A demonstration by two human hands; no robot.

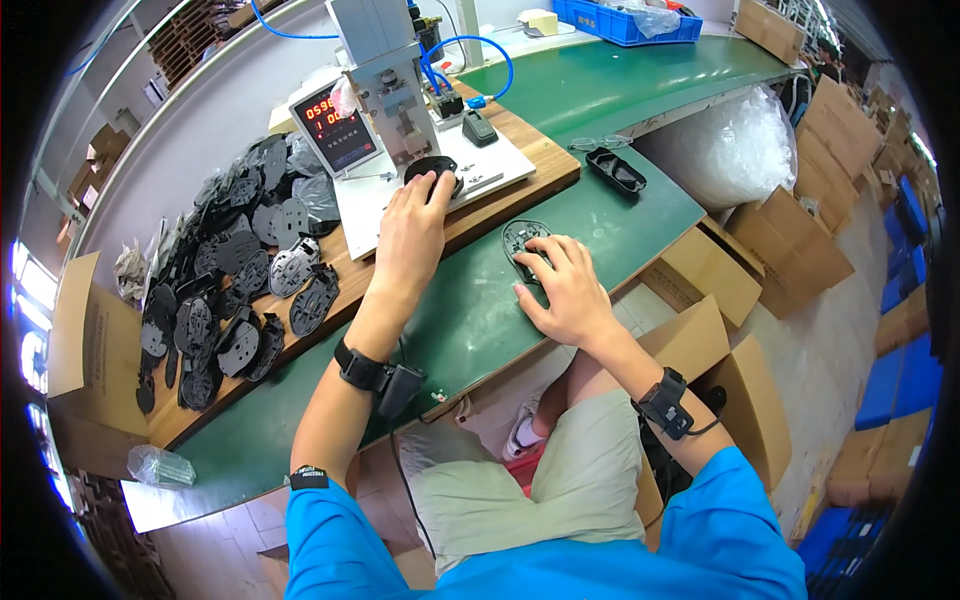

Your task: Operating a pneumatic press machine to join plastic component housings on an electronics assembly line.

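Note:
My left hand (410,228) reaches onto the white base (360,212) of a bench press (392,100). Its fingers are closed on a rounded black plastic part (440,168) below the press head. My right hand (570,290) rests on the green tabletop, with thumb and fingers curled over the near side of a dark oval plastic shell (522,236), like the base of a computer mouse. The shell lies flat with its inner detail facing up; my fingers partly cover it.
A heap of black and grey plastic shells (240,250) lies on the wooden board at left. Beside the press stands a counter box with red digits (333,125). A black tray-like case (616,172) and glasses (598,143) lie right of it. Open cartons (745,400) stand right.

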